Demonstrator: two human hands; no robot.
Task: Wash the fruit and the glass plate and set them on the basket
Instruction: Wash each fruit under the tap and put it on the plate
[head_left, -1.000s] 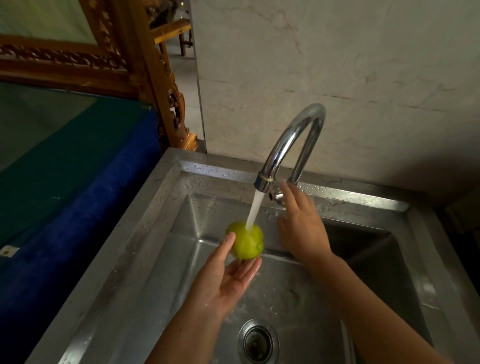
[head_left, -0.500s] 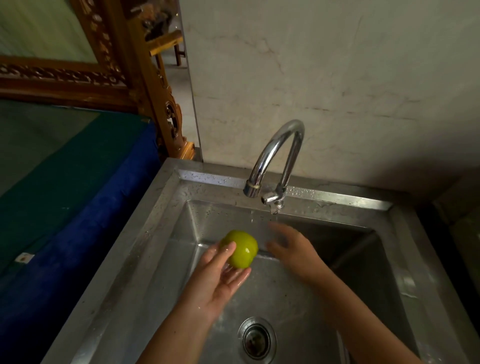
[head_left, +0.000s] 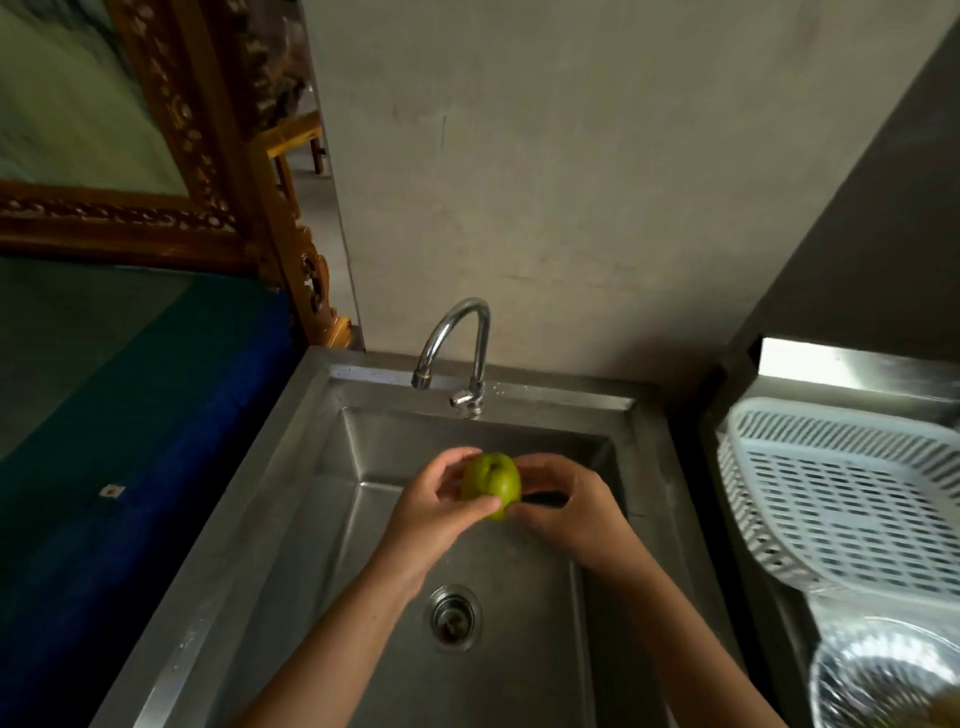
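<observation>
- Head view, what changed: 1 second ago water ran from the faucet (head_left: 451, 343) onto the green fruit (head_left: 491, 484), which sat in the left hand (head_left: 434, 512) alone while the right hand (head_left: 566, 512) was up at the tap valve; half a second ago the stream had stopped and the right hand was coming down; now no water falls and both hands meet around the fruit
- Head view, hands: the left hand is closed around the fruit's left side, thumb across its front; the right hand's fingertips touch its right side, so the 2 hands share the hold above the sink (head_left: 644, 447), between the faucet and the drain (head_left: 453, 617)
- Head view, other task things: the white basket (head_left: 841, 493) stands on the desk right of the sink and looks empty in the part that shows; the glass plate (head_left: 883, 670) lies just in front of it at the lower right, partly cut off by the frame edge
- Meaning for the task: my judgement is that the fruit's rinse is over and it is ready to pass rightward to the basket; the plate appears yet to be washed, so the task is likely under halfway
- Risk: a wet, round fruit may slip during a hand-to-hand pass
</observation>
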